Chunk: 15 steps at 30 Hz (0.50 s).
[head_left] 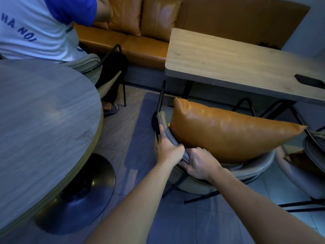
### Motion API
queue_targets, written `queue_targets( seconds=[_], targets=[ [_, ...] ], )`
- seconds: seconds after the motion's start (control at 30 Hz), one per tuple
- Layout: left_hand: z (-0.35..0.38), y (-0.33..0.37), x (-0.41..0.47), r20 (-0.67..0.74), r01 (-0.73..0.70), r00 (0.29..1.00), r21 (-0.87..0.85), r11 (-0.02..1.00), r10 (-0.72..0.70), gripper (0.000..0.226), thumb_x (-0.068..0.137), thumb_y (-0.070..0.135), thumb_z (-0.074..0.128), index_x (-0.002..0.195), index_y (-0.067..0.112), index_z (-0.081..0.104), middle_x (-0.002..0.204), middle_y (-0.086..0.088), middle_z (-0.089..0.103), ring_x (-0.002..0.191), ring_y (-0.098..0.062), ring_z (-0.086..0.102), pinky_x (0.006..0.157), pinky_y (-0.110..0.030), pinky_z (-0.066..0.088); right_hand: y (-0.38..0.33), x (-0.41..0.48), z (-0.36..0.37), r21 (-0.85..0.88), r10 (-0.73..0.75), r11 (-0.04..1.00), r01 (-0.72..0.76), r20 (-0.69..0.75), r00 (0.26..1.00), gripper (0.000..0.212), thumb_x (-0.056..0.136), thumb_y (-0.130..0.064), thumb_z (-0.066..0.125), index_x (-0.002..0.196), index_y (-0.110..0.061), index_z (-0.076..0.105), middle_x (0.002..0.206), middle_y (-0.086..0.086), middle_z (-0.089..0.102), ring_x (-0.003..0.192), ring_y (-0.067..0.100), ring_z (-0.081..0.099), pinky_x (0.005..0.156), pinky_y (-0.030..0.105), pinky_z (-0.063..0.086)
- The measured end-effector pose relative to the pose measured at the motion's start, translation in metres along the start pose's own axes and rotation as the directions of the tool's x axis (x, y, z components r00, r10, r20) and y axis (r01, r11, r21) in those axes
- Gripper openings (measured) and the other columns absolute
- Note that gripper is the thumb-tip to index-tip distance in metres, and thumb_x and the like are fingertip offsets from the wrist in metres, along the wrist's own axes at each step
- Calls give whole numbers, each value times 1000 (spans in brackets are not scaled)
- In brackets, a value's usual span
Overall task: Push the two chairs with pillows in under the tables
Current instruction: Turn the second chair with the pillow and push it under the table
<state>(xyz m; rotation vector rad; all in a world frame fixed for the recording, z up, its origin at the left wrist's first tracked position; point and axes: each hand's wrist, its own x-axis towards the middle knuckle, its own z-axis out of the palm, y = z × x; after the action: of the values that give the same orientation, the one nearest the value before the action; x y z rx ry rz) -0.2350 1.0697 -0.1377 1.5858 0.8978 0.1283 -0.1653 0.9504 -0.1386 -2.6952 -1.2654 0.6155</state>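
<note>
A grey padded chair point(255, 166) with black metal legs stands in front of the rectangular wooden table point(228, 62), its seat partly under the table edge. A large orange leather pillow point(225, 131) lies on its seat, leaning against the curved backrest. My left hand point(167, 148) grips the top of the backrest on its left side. My right hand point(198, 162) grips the same backrest rim just beside it. A second grey chair point(314, 147) stands at the right edge, with a darker brown pillow point(299, 159) showing on its seat.
A round grey table point(44, 120) on a metal disc base point(84, 199) fills the left. A person in a white and blue shirt point(35, 27) sits on another chair behind it. An orange bench sofa point(140, 44) runs along the wall. A black phone point(309, 81) lies on the wooden table.
</note>
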Motion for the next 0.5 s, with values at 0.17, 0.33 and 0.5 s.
queue_targets(
  seconds=[0.17,0.33,0.5],
  targets=[
    [1,4,-3,-2,18,1000,4,1000,-18,108,85,10,64,157,39,-11,152,-12,44,126,-34,55,90,-37,53,1,-1,-1,-4,-36,999,36,-10,999,22,96,-43,63,89,-25,54,84,4,68,83,36,67,69,39,48],
    [2,5,-1,-11,30,999,-7,1000,-30,106,84,7,62,157,37,-9,153,-12,43,124,-34,57,81,-30,49,4,2,2,-18,-58,998,57,-27,998,22,95,-42,62,86,-25,53,76,-1,59,78,36,65,67,38,46],
    [4,10,0,-9,33,999,21,999,-33,107,83,7,61,157,38,-10,156,-12,38,129,-36,52,88,-37,52,11,4,-1,-28,-61,998,61,-27,998,24,95,-39,64,80,-27,49,68,-5,55,69,32,59,63,35,40]
  ],
)
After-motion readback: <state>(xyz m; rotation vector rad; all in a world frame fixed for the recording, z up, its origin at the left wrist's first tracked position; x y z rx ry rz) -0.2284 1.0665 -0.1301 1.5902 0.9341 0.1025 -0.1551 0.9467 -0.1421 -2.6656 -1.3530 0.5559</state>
